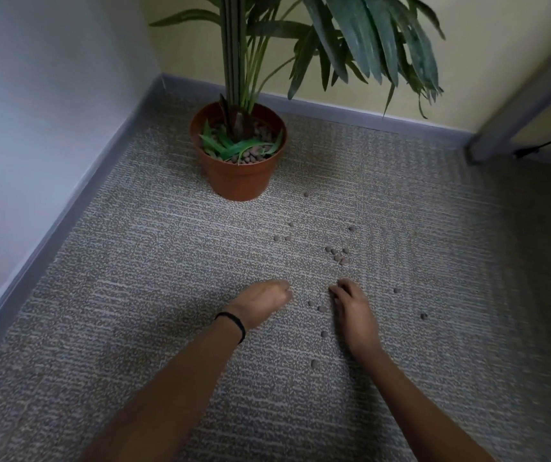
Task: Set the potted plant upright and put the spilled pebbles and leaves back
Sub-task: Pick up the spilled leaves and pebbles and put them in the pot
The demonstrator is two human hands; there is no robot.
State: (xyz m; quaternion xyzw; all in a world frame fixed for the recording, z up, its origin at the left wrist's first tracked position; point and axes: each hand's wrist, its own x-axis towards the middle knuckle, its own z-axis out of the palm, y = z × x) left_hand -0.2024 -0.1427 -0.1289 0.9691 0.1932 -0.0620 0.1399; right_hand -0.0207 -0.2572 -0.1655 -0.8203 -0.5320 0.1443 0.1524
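The potted plant stands upright in a brown plastic pot (238,181) near the corner, with loose green leaves (234,146) and brown pebbles lying inside it. Several brown pebbles (337,255) lie scattered on the carpet to the right and in front of the pot. My left hand (264,300), a black band at its wrist, rests on the carpet with fingers curled in; what it holds is hidden. My right hand (351,305) presses down on the carpet, fingertips bent beside a few pebbles (319,308).
Grey patterned carpet (154,261) covers the floor. A white wall with a grey skirting board (77,195) runs along the left, a yellow wall behind. A grey post (514,108) and a black cable (547,141) are at the far right.
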